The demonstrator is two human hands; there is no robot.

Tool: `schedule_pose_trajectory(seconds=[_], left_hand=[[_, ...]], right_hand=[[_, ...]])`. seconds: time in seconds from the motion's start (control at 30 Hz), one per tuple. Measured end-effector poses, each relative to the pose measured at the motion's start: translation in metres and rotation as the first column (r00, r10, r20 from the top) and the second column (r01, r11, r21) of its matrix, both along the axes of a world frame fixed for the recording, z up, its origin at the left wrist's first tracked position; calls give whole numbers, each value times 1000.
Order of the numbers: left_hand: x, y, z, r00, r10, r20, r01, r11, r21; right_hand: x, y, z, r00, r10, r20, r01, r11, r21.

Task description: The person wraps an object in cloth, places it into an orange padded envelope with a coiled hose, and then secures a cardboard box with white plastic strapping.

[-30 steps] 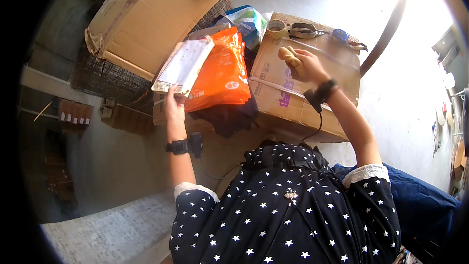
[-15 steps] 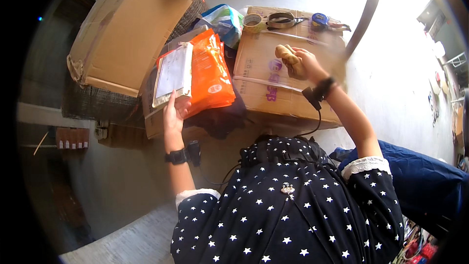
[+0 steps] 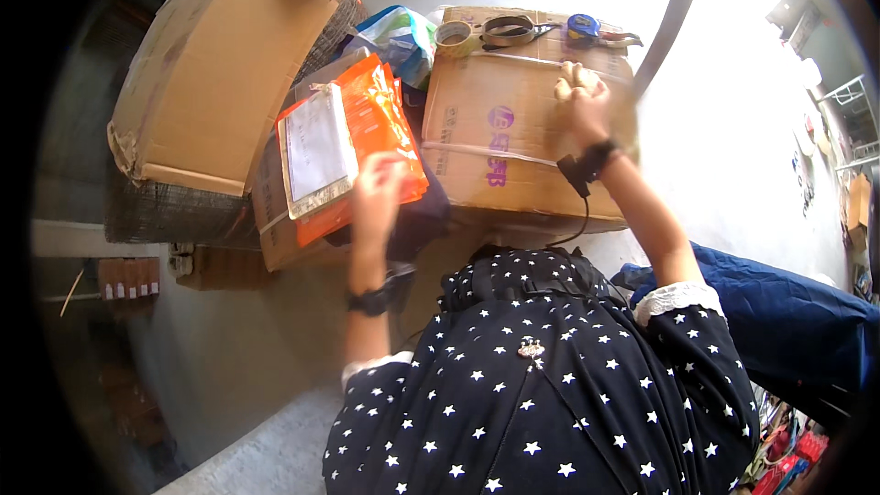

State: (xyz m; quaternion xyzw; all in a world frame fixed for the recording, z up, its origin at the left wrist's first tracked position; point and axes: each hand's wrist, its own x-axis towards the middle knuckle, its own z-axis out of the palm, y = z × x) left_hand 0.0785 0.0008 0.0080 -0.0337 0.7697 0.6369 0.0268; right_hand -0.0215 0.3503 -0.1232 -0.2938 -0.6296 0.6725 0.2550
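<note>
Here, the white-topped book (image 3: 318, 148) is lying on the orange package (image 3: 371, 101), and your left hand (image 3: 378, 188) is showing blurred over the package's edge; I cannot tell whether it is grasping. Then, above the carton (image 3: 467, 87), your right hand (image 3: 589, 112) is gripping a tan bundle (image 3: 572, 82).

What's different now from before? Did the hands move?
The left hand moved right, off the lower edge of the paper pad and over the orange packet; it's blurred, but seems to have let go. The right hand moved up and right over the cardboard box, keeping its grip on the tan bundle. The tape roll and blue tape measure stayed put.
</note>
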Motion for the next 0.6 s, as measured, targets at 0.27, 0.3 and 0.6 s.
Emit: schedule_pose_trajectory(seconds=[0.27,0.3,0.6], left_hand=[[-52,180,-94,750,-561,-351,177,681,-711],[-50,185,-99,729,-554,-403,135,693,-708],[-69,191,-137,735,-588,-337,219,677,-702]], right_hand=[[13,-11,-16,920,372,124,-370,928,-42],[19,-12,-17,906,420,56,-407,899,-164],[32,-25,-15,909,376,181,-417,819,394]])
